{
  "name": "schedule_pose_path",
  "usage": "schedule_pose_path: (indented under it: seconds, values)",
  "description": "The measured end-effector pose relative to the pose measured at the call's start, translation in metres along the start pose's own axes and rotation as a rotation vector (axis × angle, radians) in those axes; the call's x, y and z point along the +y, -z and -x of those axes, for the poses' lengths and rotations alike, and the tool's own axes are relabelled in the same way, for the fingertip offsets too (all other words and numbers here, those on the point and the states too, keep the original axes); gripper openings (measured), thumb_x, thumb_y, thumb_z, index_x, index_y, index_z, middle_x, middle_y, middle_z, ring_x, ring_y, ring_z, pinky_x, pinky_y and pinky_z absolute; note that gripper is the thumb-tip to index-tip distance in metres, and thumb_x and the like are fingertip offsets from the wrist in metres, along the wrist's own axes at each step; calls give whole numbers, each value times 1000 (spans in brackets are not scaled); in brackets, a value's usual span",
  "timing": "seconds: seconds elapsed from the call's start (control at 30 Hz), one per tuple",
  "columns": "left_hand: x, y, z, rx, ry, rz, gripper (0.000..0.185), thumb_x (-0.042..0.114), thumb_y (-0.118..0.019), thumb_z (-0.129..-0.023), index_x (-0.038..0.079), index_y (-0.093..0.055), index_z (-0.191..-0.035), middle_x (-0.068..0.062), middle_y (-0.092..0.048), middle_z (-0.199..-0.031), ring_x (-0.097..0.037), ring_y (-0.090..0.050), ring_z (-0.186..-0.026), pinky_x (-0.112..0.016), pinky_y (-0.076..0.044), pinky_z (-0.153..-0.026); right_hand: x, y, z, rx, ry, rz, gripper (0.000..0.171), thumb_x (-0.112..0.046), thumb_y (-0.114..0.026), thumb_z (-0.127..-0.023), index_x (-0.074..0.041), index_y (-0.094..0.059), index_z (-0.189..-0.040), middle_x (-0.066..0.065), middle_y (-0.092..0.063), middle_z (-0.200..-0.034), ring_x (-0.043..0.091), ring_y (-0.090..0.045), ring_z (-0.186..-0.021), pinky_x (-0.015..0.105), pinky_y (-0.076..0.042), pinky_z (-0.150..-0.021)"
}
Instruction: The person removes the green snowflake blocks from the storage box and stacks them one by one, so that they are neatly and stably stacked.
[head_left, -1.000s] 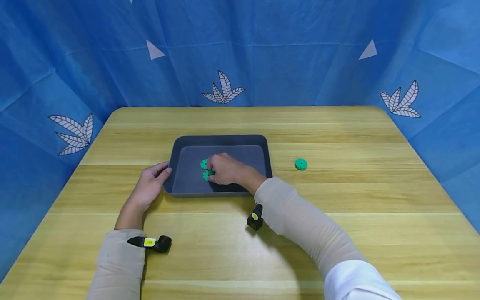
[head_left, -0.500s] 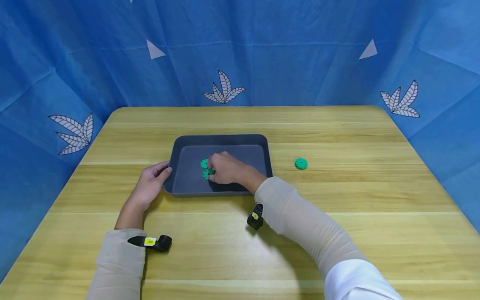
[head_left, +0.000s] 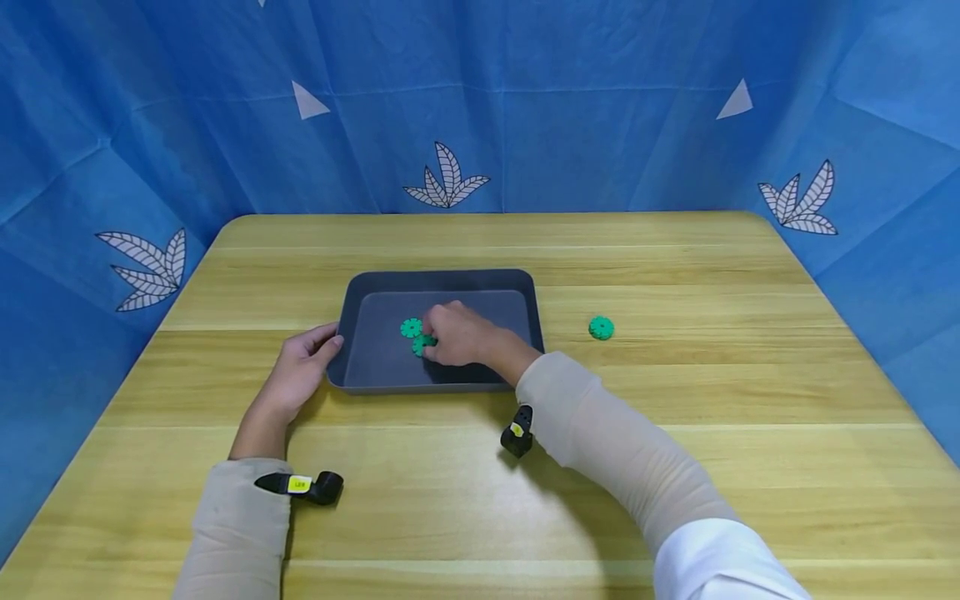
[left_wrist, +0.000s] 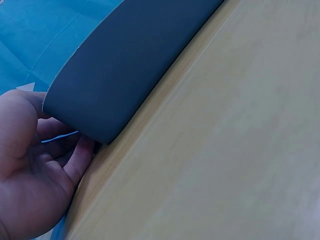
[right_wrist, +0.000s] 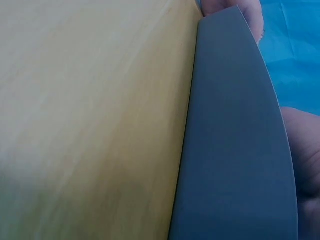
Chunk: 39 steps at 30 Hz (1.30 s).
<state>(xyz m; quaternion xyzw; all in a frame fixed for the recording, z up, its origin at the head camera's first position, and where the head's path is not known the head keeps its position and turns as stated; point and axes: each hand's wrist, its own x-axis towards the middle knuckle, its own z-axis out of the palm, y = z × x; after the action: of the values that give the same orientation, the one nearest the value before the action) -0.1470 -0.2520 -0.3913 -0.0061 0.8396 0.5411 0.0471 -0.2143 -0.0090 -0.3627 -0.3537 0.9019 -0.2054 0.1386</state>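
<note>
At the tray's (head_left: 345, 321) left rim your left hand (head_left: 300, 371) rests, fingers relaxed against the wall; inside, one green gear (head_left: 410, 327) lies free; your right hand (head_left: 457, 335) pinches a second gear (head_left: 422, 343); far right, a third gear (head_left: 601, 327) sits on the table (head_left: 675, 433).

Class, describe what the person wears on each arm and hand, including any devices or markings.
Both hands, left hand and right hand, are bare. Each forearm wears a beige sleeve; the right arm shows a white cuff nearer the body. Each wrist carries a small black camera with a yellow label.
</note>
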Motion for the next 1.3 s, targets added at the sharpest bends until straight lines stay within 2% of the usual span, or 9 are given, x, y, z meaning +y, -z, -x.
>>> schedule_pose_path:
  seconds: [0.6,0.67,0.77,0.83,0.9,1.1,1.17,1.23,1.3]
  values:
    - [-1,-1,-2,13,-4,-24,50,27,-39,-99,-4,-36,-139,-21,-40,-140,-31,-38,-130,-45,-33,-108,24,18,15,22,-50,-41,37,-17,-60,-88,-12,-39,-58,-5,-25,-51,11,-20,-46,22,-22,-49]
    - [-1,-1,-1,13,-3,-23,50,28,-40,-99,-4,-36,-139,-22,-39,-141,-31,-37,-130,-45,-32,-108,26,21,18,26,-70,-45,29,-18,-61,-88,-10,-47,-63,-4,-32,-53,11,-24,-47,22,-25,-50]
    - [-1,-1,-1,14,-1,-30,52,29,-39,-99,-4,-36,-139,-22,-38,-141,-32,-36,-131,-45,-31,-108,27,26,22,22,-114,-28,15,-21,-62,-88,-7,-60,-82,-1,-50,-67,12,-37,-55,22,-33,-54]
    - [-1,-1,0,14,0,-32,51,29,-39,-99,-4,-36,-139,-22,-38,-142,-32,-35,-132,-46,-31,-108,28,29,24,26,-129,-12,17,-22,-62,-88,-6,-62,-92,2,-57,-80,12,-43,-63,22,-37,-58]
    - [0,0,0,13,1,-32,51,29,-40,-99,-3,-35,-139,-22,-38,-142,-32,-35,-132,-46,-31,-108,30,32,27,30,-129,-6,17,-22,-63,-87,-5,-63,-91,3,-57,-83,13,-43,-64,22,-37,-59]
    - [0,0,0,12,-3,-32,51,29,-40,-99,-4,-35,-139,-22,-37,-142,-32,-34,-132,-46,-30,-109,43,43,37,52,-105,-3,20,-21,-62,-88,-9,-53,-74,-2,-34,-58,13,-26,-49,24,-26,-53]
    - [0,0,0,14,-7,-32,51,29,-40,-99,-3,-36,-139,-22,-39,-141,-31,-35,-131,-45,-31,-108,47,47,40,58,-107,1,17,-21,-62,-88,-7,-57,-78,-4,-37,-60,11,-29,-49,23,-29,-55]
    - [-1,-1,-1,13,-9,-18,50,28,-40,-99,-4,-36,-138,-22,-40,-140,-31,-38,-129,-44,-33,-108,50,51,43,55,-117,-3,17,-21,-61,-88,-3,-61,-87,-1,-49,-66,12,-37,-53,24,-34,-58]
    - [-1,-1,-1,12,-10,-12,50,28,-40,-99,-4,-36,-138,-22,-42,-139,-30,-41,-128,-43,-34,-107,52,55,46,55,-141,-11,24,-21,-61,-88,-1,-62,-101,3,-60,-83,14,-48,-63,25,-43,-66]
